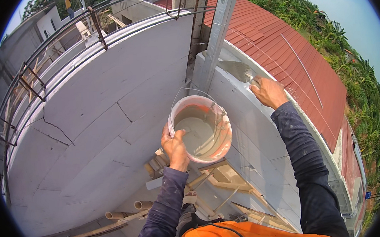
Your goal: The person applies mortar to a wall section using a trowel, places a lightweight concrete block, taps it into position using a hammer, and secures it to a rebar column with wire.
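Observation:
My left hand (175, 148) grips the left rim of a round bucket (225, 147), thumb over the edge. Grey wet mortar (197, 133) lies in the bucket, and smears of it coat the inner wall. A thin wire handle arches up behind the rim. Out to the right, my right hand (269, 92) is closed round the handle of a trowel (236, 70). The trowel's grey, mortar-coated blade points left, over the top of the right-hand block wall (261, 126), near a metal post (218, 37). Whether the blade touches the wall top I cannot tell.
A pale block wall (109, 102) curves across the left, with reinforcing bars (97, 28) along its top. Below me are wooden planks and frames (229, 177) and bamboo poles (117, 214). Beyond the right wall lies a red roof (283, 63). Another person (69, 4) is far off, upper left.

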The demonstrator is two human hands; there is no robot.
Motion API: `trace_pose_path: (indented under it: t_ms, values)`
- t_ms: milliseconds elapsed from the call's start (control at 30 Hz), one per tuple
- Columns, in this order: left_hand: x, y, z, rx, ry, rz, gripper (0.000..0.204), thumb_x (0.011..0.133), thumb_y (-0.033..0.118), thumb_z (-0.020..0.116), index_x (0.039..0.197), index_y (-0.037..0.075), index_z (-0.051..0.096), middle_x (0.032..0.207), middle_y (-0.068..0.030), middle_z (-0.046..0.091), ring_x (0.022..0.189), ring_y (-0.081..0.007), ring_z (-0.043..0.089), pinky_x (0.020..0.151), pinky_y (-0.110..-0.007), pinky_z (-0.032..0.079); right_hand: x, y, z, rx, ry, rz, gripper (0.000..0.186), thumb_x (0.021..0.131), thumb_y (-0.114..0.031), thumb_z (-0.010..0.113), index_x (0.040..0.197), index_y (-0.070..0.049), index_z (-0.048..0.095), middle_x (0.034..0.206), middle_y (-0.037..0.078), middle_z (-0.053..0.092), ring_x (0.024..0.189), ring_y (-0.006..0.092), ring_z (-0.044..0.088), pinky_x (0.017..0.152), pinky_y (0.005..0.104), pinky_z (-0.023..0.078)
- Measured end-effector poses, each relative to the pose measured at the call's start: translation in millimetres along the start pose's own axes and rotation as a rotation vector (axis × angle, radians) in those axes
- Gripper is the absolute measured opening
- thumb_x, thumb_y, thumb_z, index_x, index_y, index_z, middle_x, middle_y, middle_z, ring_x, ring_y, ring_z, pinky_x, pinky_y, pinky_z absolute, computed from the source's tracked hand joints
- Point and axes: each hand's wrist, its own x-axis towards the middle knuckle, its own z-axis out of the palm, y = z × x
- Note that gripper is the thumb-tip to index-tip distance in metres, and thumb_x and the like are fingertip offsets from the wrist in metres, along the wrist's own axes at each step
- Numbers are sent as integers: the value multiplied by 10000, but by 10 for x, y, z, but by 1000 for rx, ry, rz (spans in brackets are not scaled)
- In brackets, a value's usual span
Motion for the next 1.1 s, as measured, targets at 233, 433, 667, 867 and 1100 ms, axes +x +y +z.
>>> trace_pose_path:
  t_ms: [233,433,667,867,1100]
  values:
    - [-126,-42,135,-24,-19,-2,552,830,-43,615,1382,-20,620,1269,-93,687,1132,-172,644,1031,-323,493,-521,231,-100,55,15,97,480,989,-457,609,1280,-92,716,1073,236,768,1022,434,724,918,538,547]
    - [-242,-145,242,-14,-65,26,567,833,-41,605,1400,-16,610,1266,-91,684,1139,-181,644,1021,-330,499,-812,436,-94,72,51,112,449,980,-460,615,1235,-110,729,1060,228,766,1013,440,717,888,537,544]
    - [-474,-161,483,2,-75,6,581,825,-33,605,1406,-20,608,1247,-78,679,1111,-167,640,992,-321,507,-1304,566,-293,191,23,164,390,958,-434,636,1140,-110,752,965,216,769,931,435,725,834,536,543]
    - [-662,-169,582,115,-175,83,570,830,-13,613,1400,-28,618,1246,-63,660,1073,-140,628,940,-295,517,-1849,184,-106,91,-249,17,387,950,-429,647,1110,-96,761,914,210,769,916,422,732,836,516,557]
    - [-924,-256,775,238,-250,127,615,825,-46,609,1440,-16,604,1263,-78,679,1112,-158,644,1007,-298,498,-1864,247,600,108,-495,-52,460,959,-421,629,1268,-96,734,1039,252,771,1008,430,740,908,516,567]
